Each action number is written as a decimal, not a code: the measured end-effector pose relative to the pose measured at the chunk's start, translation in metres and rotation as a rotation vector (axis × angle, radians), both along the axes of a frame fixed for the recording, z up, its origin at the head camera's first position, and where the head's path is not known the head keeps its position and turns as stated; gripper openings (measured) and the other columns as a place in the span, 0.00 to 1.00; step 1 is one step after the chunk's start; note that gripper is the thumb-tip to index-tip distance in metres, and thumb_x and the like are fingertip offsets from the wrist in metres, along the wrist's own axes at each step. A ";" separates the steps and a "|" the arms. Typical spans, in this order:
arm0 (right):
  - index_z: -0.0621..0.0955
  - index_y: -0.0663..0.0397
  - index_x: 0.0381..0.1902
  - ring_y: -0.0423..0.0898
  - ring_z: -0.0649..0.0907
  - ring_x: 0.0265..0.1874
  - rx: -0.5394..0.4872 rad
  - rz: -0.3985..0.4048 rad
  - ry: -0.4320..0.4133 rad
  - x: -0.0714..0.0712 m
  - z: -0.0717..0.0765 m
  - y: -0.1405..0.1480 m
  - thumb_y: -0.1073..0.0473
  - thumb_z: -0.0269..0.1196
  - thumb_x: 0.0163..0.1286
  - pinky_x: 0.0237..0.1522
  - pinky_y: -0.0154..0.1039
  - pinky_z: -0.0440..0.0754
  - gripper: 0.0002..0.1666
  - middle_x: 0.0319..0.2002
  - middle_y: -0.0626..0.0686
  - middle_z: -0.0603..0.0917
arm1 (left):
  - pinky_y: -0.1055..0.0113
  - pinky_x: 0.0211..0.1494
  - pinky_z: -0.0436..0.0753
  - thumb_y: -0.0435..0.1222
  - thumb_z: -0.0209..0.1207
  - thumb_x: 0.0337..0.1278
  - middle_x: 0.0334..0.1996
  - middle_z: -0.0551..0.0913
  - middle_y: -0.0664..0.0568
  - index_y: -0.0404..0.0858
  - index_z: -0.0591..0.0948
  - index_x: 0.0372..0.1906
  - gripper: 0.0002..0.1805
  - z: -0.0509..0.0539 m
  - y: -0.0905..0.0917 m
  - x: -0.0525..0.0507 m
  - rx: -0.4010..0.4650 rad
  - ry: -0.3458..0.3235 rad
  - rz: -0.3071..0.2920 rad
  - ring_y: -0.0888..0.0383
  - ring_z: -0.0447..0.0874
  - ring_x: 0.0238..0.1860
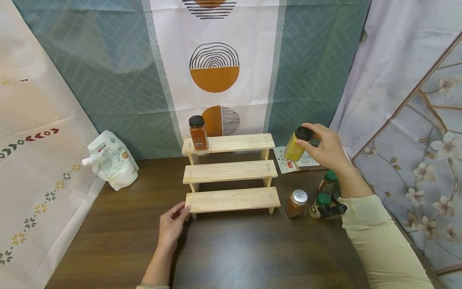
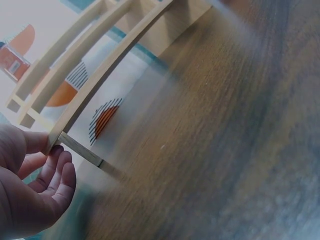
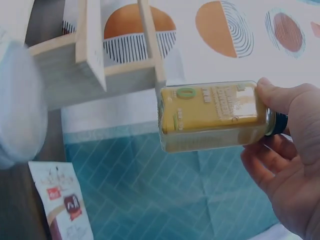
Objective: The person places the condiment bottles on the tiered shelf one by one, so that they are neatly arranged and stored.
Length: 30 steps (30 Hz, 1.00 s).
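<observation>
A three-step wooden rack (image 1: 231, 200) stands on the dark table. My left hand (image 1: 172, 225) pinches the left end of its lowest step, thumb on top and fingers below, as the left wrist view also shows (image 2: 37, 182). My right hand (image 1: 323, 146) holds a yellow spice jar (image 1: 295, 149) by its black lid, raised and tilted to the right of the top step. In the right wrist view the jar (image 3: 215, 117) is clear glass with yellow contents. A jar of orange-red spice (image 1: 198, 134) with a black lid stands at the left of the top step.
Right of the rack stand a silver-topped jar (image 1: 296, 204) and green-lidded jars (image 1: 319, 204), partly under my right forearm. A flat printed packet (image 1: 285, 163) lies behind them. At the left rests a white spouted pouch (image 1: 113, 162). Patterned cloth (image 1: 122, 80) hangs behind the table.
</observation>
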State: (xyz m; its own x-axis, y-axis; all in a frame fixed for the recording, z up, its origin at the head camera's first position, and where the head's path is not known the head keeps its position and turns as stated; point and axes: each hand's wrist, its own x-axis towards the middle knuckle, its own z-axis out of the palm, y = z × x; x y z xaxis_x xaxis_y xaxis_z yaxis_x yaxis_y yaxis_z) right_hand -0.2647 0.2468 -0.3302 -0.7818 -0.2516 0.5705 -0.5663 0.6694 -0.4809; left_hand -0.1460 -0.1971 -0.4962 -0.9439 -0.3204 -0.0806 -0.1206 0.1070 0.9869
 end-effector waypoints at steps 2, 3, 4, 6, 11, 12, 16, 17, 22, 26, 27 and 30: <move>0.77 0.64 0.65 0.63 0.85 0.44 0.000 0.002 -0.015 -0.001 0.004 -0.006 0.60 0.71 0.68 0.48 0.59 0.84 0.30 0.52 0.64 0.82 | 0.73 0.41 0.85 0.33 0.64 0.68 0.40 0.86 0.43 0.25 0.80 0.59 0.20 0.000 0.000 0.000 -0.005 0.002 0.001 0.58 0.86 0.36; 0.76 0.64 0.65 0.63 0.85 0.45 0.003 0.003 -0.019 -0.001 0.006 -0.009 0.59 0.71 0.68 0.49 0.59 0.84 0.31 0.52 0.64 0.82 | 0.73 0.41 0.85 0.33 0.64 0.68 0.40 0.86 0.43 0.25 0.80 0.59 0.20 0.000 -0.001 0.000 -0.005 0.003 0.001 0.58 0.86 0.36; 0.76 0.64 0.65 0.62 0.85 0.46 0.002 0.005 -0.026 -0.001 0.008 -0.011 0.59 0.71 0.68 0.50 0.58 0.84 0.31 0.52 0.63 0.82 | 0.73 0.41 0.85 0.33 0.64 0.68 0.40 0.86 0.43 0.25 0.81 0.59 0.20 0.000 -0.001 0.001 -0.006 0.005 0.000 0.57 0.86 0.36; 0.76 0.64 0.66 0.62 0.85 0.47 0.005 0.008 -0.034 -0.002 0.012 -0.016 0.59 0.70 0.68 0.51 0.57 0.84 0.31 0.52 0.63 0.81 | 0.72 0.40 0.85 0.33 0.64 0.68 0.38 0.86 0.44 0.25 0.81 0.59 0.20 0.001 -0.001 0.001 -0.007 0.003 -0.003 0.58 0.86 0.36; 0.74 0.64 0.68 0.63 0.85 0.48 0.000 0.007 -0.062 -0.004 0.018 -0.026 0.59 0.70 0.69 0.50 0.58 0.84 0.32 0.54 0.64 0.80 | 0.72 0.40 0.85 0.33 0.64 0.68 0.36 0.85 0.46 0.25 0.81 0.58 0.20 0.001 -0.001 0.001 -0.006 0.004 -0.005 0.58 0.85 0.35; 0.74 0.63 0.68 0.63 0.85 0.48 -0.005 0.008 -0.068 -0.005 0.019 -0.028 0.59 0.70 0.69 0.50 0.58 0.84 0.32 0.54 0.64 0.80 | 0.72 0.40 0.85 0.33 0.64 0.68 0.36 0.86 0.45 0.25 0.81 0.58 0.20 0.001 -0.001 0.001 -0.006 0.005 -0.005 0.58 0.85 0.35; 0.74 0.64 0.67 0.62 0.84 0.49 -0.018 0.023 -0.065 -0.010 0.022 -0.035 0.59 0.70 0.69 0.52 0.57 0.84 0.33 0.54 0.64 0.80 | 0.73 0.40 0.85 0.33 0.64 0.68 0.38 0.86 0.44 0.25 0.81 0.59 0.20 0.000 0.000 0.001 -0.002 0.011 -0.006 0.58 0.86 0.35; 0.75 0.64 0.67 0.62 0.84 0.49 -0.021 0.027 -0.059 -0.011 0.022 -0.037 0.59 0.70 0.69 0.52 0.57 0.84 0.32 0.54 0.63 0.80 | 0.72 0.40 0.85 0.33 0.64 0.68 0.38 0.86 0.44 0.25 0.81 0.59 0.20 0.000 0.000 0.001 -0.001 0.012 -0.008 0.58 0.86 0.35; 0.75 0.65 0.66 0.61 0.84 0.49 -0.026 0.047 -0.046 -0.015 0.027 -0.046 0.59 0.71 0.68 0.53 0.56 0.84 0.32 0.53 0.63 0.81 | 0.73 0.40 0.86 0.33 0.64 0.68 0.39 0.86 0.42 0.25 0.80 0.60 0.21 -0.001 0.000 0.001 0.005 0.020 -0.019 0.57 0.87 0.36; 0.75 0.64 0.66 0.60 0.83 0.49 -0.030 0.058 -0.052 -0.019 0.030 -0.053 0.59 0.71 0.68 0.53 0.55 0.83 0.32 0.52 0.63 0.81 | 0.73 0.40 0.86 0.33 0.64 0.68 0.39 0.86 0.42 0.24 0.79 0.60 0.21 0.000 -0.001 0.001 0.010 0.021 -0.017 0.58 0.87 0.35; 0.75 0.64 0.67 0.60 0.83 0.49 -0.033 0.058 -0.053 -0.019 0.030 -0.055 0.59 0.71 0.68 0.53 0.55 0.83 0.32 0.53 0.63 0.81 | 0.73 0.39 0.86 0.33 0.64 0.68 0.39 0.86 0.42 0.24 0.80 0.60 0.21 0.000 0.000 0.001 0.009 0.021 -0.016 0.58 0.87 0.35; 0.75 0.65 0.66 0.61 0.83 0.50 -0.052 0.055 -0.054 -0.023 0.030 -0.061 0.59 0.70 0.68 0.54 0.55 0.83 0.32 0.54 0.64 0.81 | 0.73 0.39 0.86 0.33 0.64 0.68 0.38 0.87 0.42 0.24 0.80 0.59 0.20 -0.001 0.000 0.000 0.008 0.022 -0.014 0.58 0.87 0.35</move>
State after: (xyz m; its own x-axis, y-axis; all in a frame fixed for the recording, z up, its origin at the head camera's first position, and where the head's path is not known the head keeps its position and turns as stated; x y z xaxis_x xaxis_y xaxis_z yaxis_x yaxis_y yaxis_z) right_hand -0.2875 0.1861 -0.3002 -0.7978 -0.2661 0.5411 -0.5736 0.6115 -0.5451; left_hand -0.1456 -0.1973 -0.4968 -0.9499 -0.3062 -0.0623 -0.0976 0.1011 0.9901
